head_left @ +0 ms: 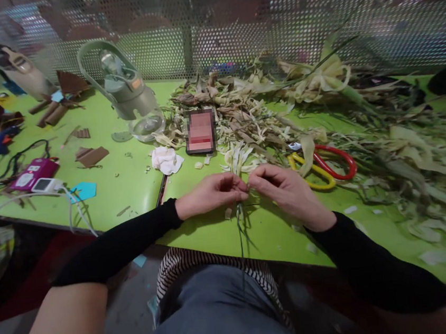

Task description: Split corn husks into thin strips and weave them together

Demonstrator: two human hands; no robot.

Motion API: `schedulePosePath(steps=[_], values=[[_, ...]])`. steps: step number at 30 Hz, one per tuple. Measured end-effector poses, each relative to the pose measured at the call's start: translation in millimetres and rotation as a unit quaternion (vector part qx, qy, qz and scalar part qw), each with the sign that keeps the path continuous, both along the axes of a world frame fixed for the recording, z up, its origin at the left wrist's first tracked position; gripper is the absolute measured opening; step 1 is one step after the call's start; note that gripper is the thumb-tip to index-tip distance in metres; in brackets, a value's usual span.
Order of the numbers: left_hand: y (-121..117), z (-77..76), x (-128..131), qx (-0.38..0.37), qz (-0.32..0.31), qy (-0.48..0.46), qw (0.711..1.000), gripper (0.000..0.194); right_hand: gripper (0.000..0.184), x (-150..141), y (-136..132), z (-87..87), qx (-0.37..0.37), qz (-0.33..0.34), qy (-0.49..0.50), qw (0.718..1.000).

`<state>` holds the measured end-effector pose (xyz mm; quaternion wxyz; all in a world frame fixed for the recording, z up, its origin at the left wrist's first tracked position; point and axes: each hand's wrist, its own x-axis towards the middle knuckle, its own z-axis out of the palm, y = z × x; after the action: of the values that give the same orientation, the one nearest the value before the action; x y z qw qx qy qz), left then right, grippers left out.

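My left hand (pixel 210 194) and my right hand (pixel 285 189) meet fingertip to fingertip over the near edge of the green table (pixel 129 182). Both pinch a small bundle of pale husk strips (pixel 238 166) whose thin green strands (pixel 240 229) hang down past the table edge toward my lap. Both hands are closed on the strips. A large pile of dried corn husks (pixel 264 104) lies just beyond the hands.
Yellow and red scissors (pixel 326 164) lie right of the hands. A phone (pixel 199 131), a crumpled tissue (pixel 166 159) and a small fan (pixel 127 87) stand behind. Cables, a pink device (pixel 34 173) and cardboard scraps occupy the left. A perforated metal screen (pixel 232 22) closes the back.
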<state>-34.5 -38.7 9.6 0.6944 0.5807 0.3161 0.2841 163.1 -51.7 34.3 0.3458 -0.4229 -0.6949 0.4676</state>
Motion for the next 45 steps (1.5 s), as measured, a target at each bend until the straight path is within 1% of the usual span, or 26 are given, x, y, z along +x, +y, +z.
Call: schedulePosePath(steps=[1, 2, 4, 6, 7, 8, 10, 13, 16, 18, 21, 25, 26, 27, 28, 30, 33, 36, 38, 39, 40, 41, 43, 45], values=[[-1, -0.7, 1, 0.037, 0.006, 0.024, 0.999, 0.017, 0.028, -2, 0, -0.6, 0.016, 0.006, -0.015, 1.000], [-2, -1.2, 2, 0.074, 0.017, 0.047, 0.996, 0.017, 0.023, -3, 1, -1.5, 0.042, -0.003, -0.026, 0.999], [-3, -1.8, 2, 0.126, 0.039, 0.063, 0.989, 0.016, 0.017, -3, 1, -3.3, 0.120, -0.061, -0.042, 0.990], [-3, -2.6, 1, 0.130, 0.049, 0.027, 0.990, 0.014, 0.017, -1, -1, -4.0, 0.217, -0.139, -0.058, 0.964], [-2, -3.2, 1, 0.119, 0.050, -0.005, 0.992, 0.016, 0.014, 1, -2, -3.8, 0.258, -0.164, -0.068, 0.950], [-1, -3.9, 0, 0.107, 0.051, -0.037, 0.992, 0.018, 0.011, 2, -3, -3.4, 0.287, -0.169, -0.080, 0.939], [1, -5.3, -1, 0.092, 0.053, -0.079, 0.991, 0.024, 0.010, 4, -4, -2.5, 0.309, -0.134, -0.108, 0.935], [2, -6.1, -3, 0.095, 0.058, -0.092, 0.990, 0.027, 0.013, 4, -3, -3.8, 0.283, -0.062, -0.146, 0.946], [2, -5.3, -4, 0.107, 0.060, -0.076, 0.990, 0.028, 0.019, 3, 1, -8.1, 0.273, -0.040, -0.149, 0.950], [1, -4.6, -5, 0.121, 0.061, -0.058, 0.989, 0.029, 0.018, 4, 2, -10.5, 0.279, -0.029, -0.143, 0.949], [0, -4.5, -7, 0.148, 0.054, -0.031, 0.987, 0.027, 0.013, 5, 0, -11.6, 0.313, -0.019, -0.147, 0.938], [0, -5.5, -8, 0.179, 0.047, 0.036, 0.982, 0.018, 0.013, 4, -6, -10.7, 0.365, -0.020, -0.210, 0.907], [0, -5.6, -8, 0.184, 0.048, 0.048, 0.981, 0.017, 0.014, 3, -8, -10.3, 0.364, -0.023, -0.225, 0.903], [0, -5.6, -9, 0.188, 0.048, 0.053, 0.980, 0.017, 0.015, 2, -8, -9.8, 0.354, -0.025, -0.232, 0.906], [0, -5.3, -9, 0.189, 0.047, 0.054, 0.979, 0.018, 0.016, 2, -8, -9.0, 0.333, -0.026, -0.230, 0.914], [1, -3.8, -10, 0.191, 0.040, 0.052, 0.979, 0.020, 0.017, 1, -6, -7.0, 0.261, -0.026, -0.210, 0.942], [1, 1.2, -11, 0.205, 0.027, 0.070, 0.976, 0.022, 0.022, 2, -2, -3.1, 0.127, -0.015, -0.164, 0.978], [2, 7.2, -13, 0.243, -0.005, 0.100, 0.965, 0.021, 0.027, 2, 0, 0.4, 0.004, 0.014, -0.109, 0.994], [3, 9.4, -14, 0.273, -0.020, 0.115, 0.955, 0.020, 0.029, 3, 0, 1.9, -0.044, 0.024, -0.085, 0.995], [3, 9.5, -14, 0.278, -0.014, 0.118, 0.953, 0.021, 0.029, 2, 0, 2.2, -0.052, 0.023, -0.080, 0.995], [3, 9.0, -13, 0.267, -0.001, 0.110, 0.957, 0.022, 0.029, 2, 0, 2.3, -0.048, 0.017, -0.076, 0.996], [3, 8.0, -13, 0.238, 0.014, 0.089, 0.967, 0.025, 0.028, 2, -1, 2.1, -0.033, 0.008, -0.075, 0.997], [4, 4.8, -13, 0.131, 0.028, 0.018, 0.991, 0.029, 0.024, 2, -1, 0.9, 0.033, -0.009, -0.091, 0.995], [5, 1.3, -12, 0.018, 0.024, -0.046, 0.998, 0.032, 0.019, 1, -1, -1.1, 0.133, -0.014, -0.123, 0.983]])
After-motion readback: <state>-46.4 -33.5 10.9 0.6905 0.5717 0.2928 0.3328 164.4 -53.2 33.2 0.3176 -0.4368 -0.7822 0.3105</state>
